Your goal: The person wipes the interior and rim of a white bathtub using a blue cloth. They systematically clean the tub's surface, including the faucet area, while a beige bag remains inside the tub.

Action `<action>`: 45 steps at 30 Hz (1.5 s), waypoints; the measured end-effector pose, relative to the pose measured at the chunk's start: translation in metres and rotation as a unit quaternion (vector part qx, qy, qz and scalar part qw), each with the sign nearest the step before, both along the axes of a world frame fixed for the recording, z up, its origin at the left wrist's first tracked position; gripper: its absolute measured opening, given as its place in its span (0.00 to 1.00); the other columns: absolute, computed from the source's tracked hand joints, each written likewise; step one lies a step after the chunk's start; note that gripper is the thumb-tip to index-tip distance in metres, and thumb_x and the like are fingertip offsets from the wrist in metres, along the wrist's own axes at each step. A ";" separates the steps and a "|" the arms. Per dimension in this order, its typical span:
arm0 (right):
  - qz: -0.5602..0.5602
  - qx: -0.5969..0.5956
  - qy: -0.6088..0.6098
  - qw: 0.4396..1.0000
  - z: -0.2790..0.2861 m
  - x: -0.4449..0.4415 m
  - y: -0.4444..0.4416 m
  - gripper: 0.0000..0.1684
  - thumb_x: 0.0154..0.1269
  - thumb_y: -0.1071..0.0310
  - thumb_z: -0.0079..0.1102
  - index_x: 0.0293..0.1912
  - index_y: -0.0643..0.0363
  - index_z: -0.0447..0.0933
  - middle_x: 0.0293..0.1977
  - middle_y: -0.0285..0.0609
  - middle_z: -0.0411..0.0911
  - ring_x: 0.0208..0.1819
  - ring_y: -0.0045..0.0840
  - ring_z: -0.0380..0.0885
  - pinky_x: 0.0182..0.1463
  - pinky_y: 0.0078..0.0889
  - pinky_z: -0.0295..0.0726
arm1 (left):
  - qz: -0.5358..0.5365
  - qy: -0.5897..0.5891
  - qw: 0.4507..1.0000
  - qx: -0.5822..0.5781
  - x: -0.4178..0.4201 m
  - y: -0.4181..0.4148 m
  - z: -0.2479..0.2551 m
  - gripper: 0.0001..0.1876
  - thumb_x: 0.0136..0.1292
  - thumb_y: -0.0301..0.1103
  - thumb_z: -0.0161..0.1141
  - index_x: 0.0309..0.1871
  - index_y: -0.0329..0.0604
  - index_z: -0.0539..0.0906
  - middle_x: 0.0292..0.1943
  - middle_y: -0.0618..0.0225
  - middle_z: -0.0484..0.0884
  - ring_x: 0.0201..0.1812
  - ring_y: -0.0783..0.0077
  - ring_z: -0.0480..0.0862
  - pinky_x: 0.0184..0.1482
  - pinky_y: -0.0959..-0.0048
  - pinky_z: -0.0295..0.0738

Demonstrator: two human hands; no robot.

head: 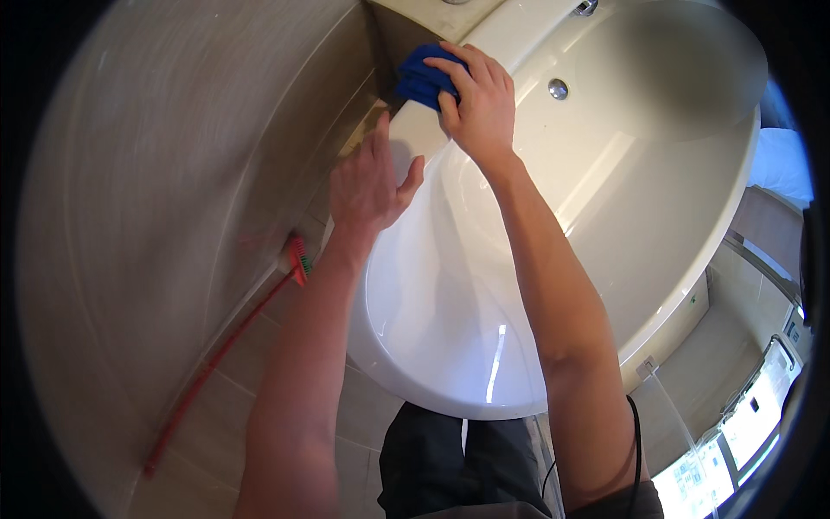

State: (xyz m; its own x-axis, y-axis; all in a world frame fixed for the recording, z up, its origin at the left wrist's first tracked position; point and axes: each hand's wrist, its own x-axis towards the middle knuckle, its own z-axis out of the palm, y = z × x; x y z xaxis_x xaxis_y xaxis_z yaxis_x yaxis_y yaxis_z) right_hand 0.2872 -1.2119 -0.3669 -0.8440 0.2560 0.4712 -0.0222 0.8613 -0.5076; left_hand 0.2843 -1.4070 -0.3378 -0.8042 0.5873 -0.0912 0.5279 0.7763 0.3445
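Observation:
A folded blue cloth (425, 81) is held by my right hand (483, 100) on the rim (421, 123) of a white bathtub (447, 298), near the tub's far left end. Its fingers curl over the cloth's right side. Just left of the rim, my left hand (373, 175) is empty, with the thumb spread from the fingers. Whether it touches the rim, I cannot tell. Beyond my right hand, a round chrome drain fitting (558, 89) shows on the tub's inner surface.
A red-handled floor brush (214, 366) with red and green bristles leans along the tiled wall (162, 162) at left. Grey floor tiles (369, 402) lie beside the tub. A pale stone ledge (447, 19) adjoins the far rim, near a chrome fitting (585, 8). Part of the tub is blurred.

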 end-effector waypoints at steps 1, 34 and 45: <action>-0.012 0.003 0.004 1.000 -0.002 -0.005 0.003 0.22 0.55 0.71 0.62 0.51 0.45 0.84 0.59 0.33 0.79 0.64 0.38 0.74 0.70 0.44 0.67 | 0.004 -0.025 0.999 -0.040 -0.001 0.001 0.003 0.37 0.70 0.52 0.58 0.74 0.37 0.64 0.58 0.47 0.82 0.49 0.48 0.87 0.48 0.55 0.84; -0.087 -0.015 -0.067 0.994 0.014 0.007 -0.045 0.20 0.60 0.65 0.59 0.53 0.48 0.82 0.65 0.34 0.75 0.69 0.37 0.68 0.72 0.46 0.63 | 0.001 0.033 0.980 0.198 -0.006 -0.005 -0.001 0.30 0.74 0.42 0.52 0.74 0.37 0.66 0.69 0.49 0.73 0.68 0.47 0.74 0.69 0.53 0.67; 0.039 -0.066 -0.213 0.974 0.014 0.093 -0.201 0.22 0.66 0.57 0.57 0.57 0.50 0.81 0.65 0.39 0.74 0.74 0.35 0.64 0.76 0.51 0.57 | -0.013 -0.104 0.954 0.280 0.022 -0.093 0.008 0.21 0.73 0.41 0.52 0.63 0.39 0.77 0.67 0.54 0.74 0.67 0.47 0.74 0.69 0.55 0.65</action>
